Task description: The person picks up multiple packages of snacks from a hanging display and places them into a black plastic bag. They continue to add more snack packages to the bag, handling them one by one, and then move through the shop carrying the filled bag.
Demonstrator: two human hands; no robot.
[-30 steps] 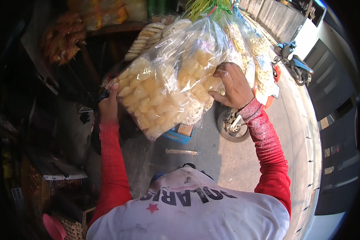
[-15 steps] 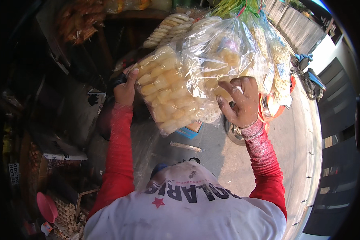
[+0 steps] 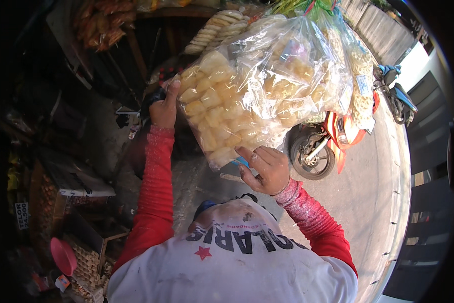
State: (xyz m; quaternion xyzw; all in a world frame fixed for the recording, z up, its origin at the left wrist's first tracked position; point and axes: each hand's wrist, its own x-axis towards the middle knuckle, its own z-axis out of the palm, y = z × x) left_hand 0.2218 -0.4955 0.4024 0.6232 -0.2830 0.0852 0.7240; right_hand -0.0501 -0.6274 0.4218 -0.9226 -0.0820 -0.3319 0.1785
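Note:
A big clear plastic bag of pale yellow, pillow-shaped crackers (image 3: 214, 108) hangs in front of me, its tied top among other bags. My left hand (image 3: 164, 108) is closed on the bag's left edge, thumb in front and the other fingers hidden behind. Something black shows beside that hand; I cannot tell what it is. At the bag's lower edge is my right hand (image 3: 265, 170), its fingers bent and apart, the fingertips at the plastic. Nothing shows gripped in it.
Bags of ring-shaped crackers (image 3: 361, 93) and pale coiled crackers (image 3: 217, 30) hang alongside. Behind them stands a red motorcycle (image 3: 313, 154) on the road. A blue motorcycle (image 3: 398, 98) is farther right. Egg trays (image 3: 85, 262) and a pink bowl (image 3: 64, 256) sit lower left.
My right hand has moved down and left, from the bag's front to its lower edge. The bag has shifted slightly right, and more of the red motorcycle's wheel shows. My left hand keeps its hold.

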